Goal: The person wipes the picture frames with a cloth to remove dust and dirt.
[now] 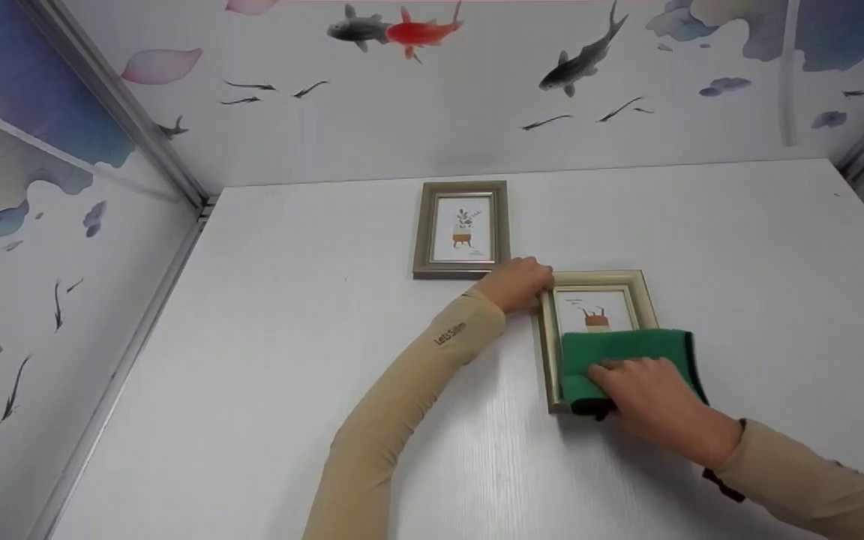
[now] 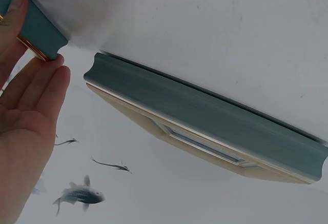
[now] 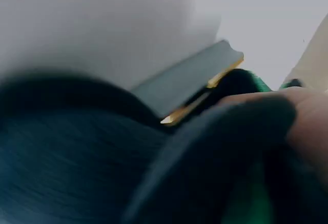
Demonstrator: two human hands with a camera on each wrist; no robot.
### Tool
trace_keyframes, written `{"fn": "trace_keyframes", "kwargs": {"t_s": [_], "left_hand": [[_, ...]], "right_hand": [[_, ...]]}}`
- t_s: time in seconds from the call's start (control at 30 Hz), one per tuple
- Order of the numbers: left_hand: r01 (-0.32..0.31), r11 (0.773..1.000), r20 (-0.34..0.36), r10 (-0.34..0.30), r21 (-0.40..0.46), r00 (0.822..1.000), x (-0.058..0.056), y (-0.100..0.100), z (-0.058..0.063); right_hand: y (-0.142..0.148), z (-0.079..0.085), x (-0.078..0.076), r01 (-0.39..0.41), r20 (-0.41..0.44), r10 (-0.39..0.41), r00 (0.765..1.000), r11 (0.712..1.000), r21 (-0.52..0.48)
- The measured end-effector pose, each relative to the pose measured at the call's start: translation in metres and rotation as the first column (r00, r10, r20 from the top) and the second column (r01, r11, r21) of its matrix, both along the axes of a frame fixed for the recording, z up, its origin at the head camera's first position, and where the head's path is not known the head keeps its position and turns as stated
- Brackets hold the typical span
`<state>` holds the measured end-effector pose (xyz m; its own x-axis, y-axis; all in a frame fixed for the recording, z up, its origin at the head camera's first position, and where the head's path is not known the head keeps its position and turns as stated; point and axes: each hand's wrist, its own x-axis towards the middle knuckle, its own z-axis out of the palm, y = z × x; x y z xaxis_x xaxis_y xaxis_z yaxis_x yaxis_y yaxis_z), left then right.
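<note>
A gold picture frame [image 1: 648, 297] hangs on the white wall, its print showing a plant pot with legs pointing upward. My left hand [image 1: 516, 284] grips its upper left corner; in the left wrist view the thumb and fingers [image 2: 50, 88] lie on either side of the moulding [image 2: 38, 29]. My right hand [image 1: 661, 397] holds a green cloth [image 1: 627, 345] against the frame's lower half, covering the glass there. Up close in the right wrist view, the cloth's dark folds [image 3: 77, 157] hide most of the hand and part of the frame's edge [image 3: 197, 73].
A second picture frame [image 1: 423, 232] with a similar print hangs up and to the left, close by my left hand. Above is a ceiling panel [image 1: 432, 105] painted with fish, and a painted side wall [image 1: 42, 285] stands at the left.
</note>
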<state>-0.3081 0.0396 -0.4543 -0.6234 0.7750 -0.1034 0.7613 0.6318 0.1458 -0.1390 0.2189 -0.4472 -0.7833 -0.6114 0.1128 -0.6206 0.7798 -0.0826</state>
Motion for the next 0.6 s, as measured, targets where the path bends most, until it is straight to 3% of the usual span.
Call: {"fn": "trace_keyframes", "kwargs": {"t_s": [0.23,0.4,0.47,0.6], "left_hand": [[-0.028,0.999,-0.009,0.028,-0.021,1.0,0.002,0.001,0.001],[-0.019,0.999,-0.021,0.018,-0.032,1.0,0.002,0.001,0.001],[-0.012,0.999,-0.026,0.011,-0.031,1.0,0.001,0.001,0.001],[-0.01,1.0,-0.026,0.009,-0.027,1.0,0.001,0.001,0.001]], "right_hand": [[0.006,-0.009,-0.002,-0.129,0.087,0.144,0.986,0.979,-0.157],[0.024,-0.007,0.001,-0.228,0.112,0.253,0.961,0.954,-0.193],[0.031,-0.002,0.003,-0.223,0.126,0.245,0.961,0.96,-0.167],[0.042,0.007,0.009,-0.118,0.149,0.124,0.981,0.992,-0.049]]}}
